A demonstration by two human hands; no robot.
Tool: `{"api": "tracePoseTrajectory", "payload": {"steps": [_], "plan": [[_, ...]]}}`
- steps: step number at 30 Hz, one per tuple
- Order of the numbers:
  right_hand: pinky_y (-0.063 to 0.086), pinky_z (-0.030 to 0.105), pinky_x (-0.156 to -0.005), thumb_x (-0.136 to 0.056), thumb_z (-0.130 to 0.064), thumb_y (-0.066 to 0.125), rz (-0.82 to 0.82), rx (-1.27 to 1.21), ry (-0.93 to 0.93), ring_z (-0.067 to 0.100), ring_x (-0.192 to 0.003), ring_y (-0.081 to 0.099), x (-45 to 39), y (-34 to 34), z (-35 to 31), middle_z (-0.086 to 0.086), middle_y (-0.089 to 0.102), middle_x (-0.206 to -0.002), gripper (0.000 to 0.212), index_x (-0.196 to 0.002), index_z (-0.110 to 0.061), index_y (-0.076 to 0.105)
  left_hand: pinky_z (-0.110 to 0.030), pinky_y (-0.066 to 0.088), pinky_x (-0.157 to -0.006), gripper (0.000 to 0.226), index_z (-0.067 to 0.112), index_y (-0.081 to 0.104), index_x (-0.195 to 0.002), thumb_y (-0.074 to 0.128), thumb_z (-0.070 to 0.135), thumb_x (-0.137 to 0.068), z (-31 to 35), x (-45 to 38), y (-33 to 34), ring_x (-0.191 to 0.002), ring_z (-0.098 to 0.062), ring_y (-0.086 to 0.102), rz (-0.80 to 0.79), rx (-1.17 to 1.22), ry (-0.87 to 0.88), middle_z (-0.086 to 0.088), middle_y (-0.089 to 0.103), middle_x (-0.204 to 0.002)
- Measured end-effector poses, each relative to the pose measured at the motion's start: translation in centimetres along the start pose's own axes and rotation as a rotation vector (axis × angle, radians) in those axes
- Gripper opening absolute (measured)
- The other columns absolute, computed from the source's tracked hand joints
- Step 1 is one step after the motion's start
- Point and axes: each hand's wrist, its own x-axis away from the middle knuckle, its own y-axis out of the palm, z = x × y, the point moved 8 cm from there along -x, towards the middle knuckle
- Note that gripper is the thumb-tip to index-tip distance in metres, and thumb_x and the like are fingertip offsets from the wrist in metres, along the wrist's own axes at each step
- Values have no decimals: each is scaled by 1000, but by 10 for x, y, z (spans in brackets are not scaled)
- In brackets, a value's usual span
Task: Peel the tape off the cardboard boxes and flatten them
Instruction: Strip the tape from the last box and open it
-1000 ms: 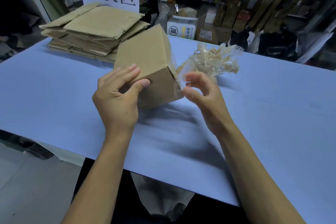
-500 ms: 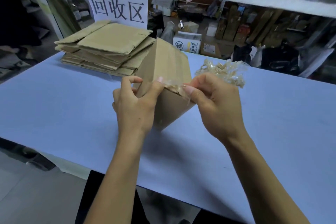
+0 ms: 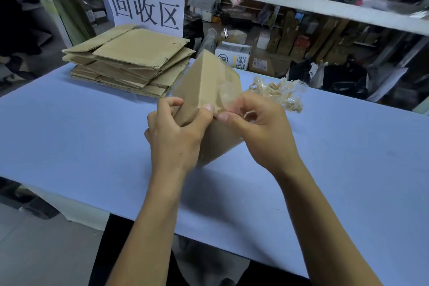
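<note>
**Tape removal on a tilted cardboard box, both hands engaged**

The cardboard box (image 3: 206, 90) sits at the centre of the blue table (image 3: 69, 137), tilted so that one corner points down at the table surface and one edge points up and away. It is still assembled, not flattened.

The left hand (image 3: 176, 132) grips the box on its left side: the fingers curl round the left edge and the thumb presses on the near face.

The right hand (image 3: 257, 130) is just right of the left thumb. Its thumb and fingers pinch a strip of clear tape (image 3: 226, 97) that lifts away from the upper right face of the box. The strip is wrinkled and translucent; how far it remains attached cannot be told.

A pile of removed tape (image 3: 281, 95) lies on the table just beyond the right hand, to the right of the box.

A stack of flattened cardboard (image 3: 130, 62) lies at the far left of the table. Behind it stands a white sign (image 3: 144, 0) with three large black characters.
</note>
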Motion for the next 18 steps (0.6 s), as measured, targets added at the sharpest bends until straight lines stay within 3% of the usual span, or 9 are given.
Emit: {"api": "tracePoseTrajectory", "payload": {"steps": [2,4,7,10,12,15,18], "plan": [[36,23,-57,-84,-14,73,6,-194,73,9,-57,44,-1,2,7,-8,50,-58,20,-67,-14,63,-41,49,-93,60,35,60,-102,62,71,-53,-1,-1,-1,-109,-20,58,-11,71,-2,3,60,-114],[36,28,-59,-82,-17,71,27,-344,151,19,-59,44,1,1,13,6,50,-60,21,-67,-6,62,-34,48,-83,61,32,63,-101,65,68,-52,-2,-3,-2,-104,-15,60,-38,130,-20,3,64,-111],[41,33,-66,-82,-15,68,60,-529,236,25,-67,47,1,-3,16,13,54,-68,19,-73,0,63,-27,40,-71,56,29,66,-97,67,64,-54,-1,-4,-3,-91,-7,59,-67,160,-28,7,67,-103],[50,37,-84,-89,-14,62,97,-907,349,33,-94,62,0,-7,24,20,67,-99,20,-96,5,67,-32,41,-71,37,33,71,-84,65,58,-58,-12,-2,4,-86,-9,59,-138,319,-167,17,69,-86],[43,47,-89,-92,-19,60,94,-901,352,38,-102,57,0,-7,26,27,61,-111,42,-113,17,58,-40,40,-76,38,38,71,-83,60,64,-57,-15,-2,4,-86,-10,58,-143,324,-187,21,68,-81],[31,47,-82,-85,-29,66,47,-778,338,33,-93,47,-2,-2,25,23,56,-101,59,-108,22,51,-40,40,-76,54,33,68,-95,59,71,-58,-14,-6,0,-83,-8,57,-141,241,-130,19,66,-83],[38,37,-76,-77,-26,59,-46,-851,308,29,-87,49,1,-4,14,10,55,-84,27,-86,-1,54,-34,42,-80,50,35,69,-99,55,68,-66,-14,-10,-3,-87,-3,58,-139,179,-106,15,69,-96]]}}
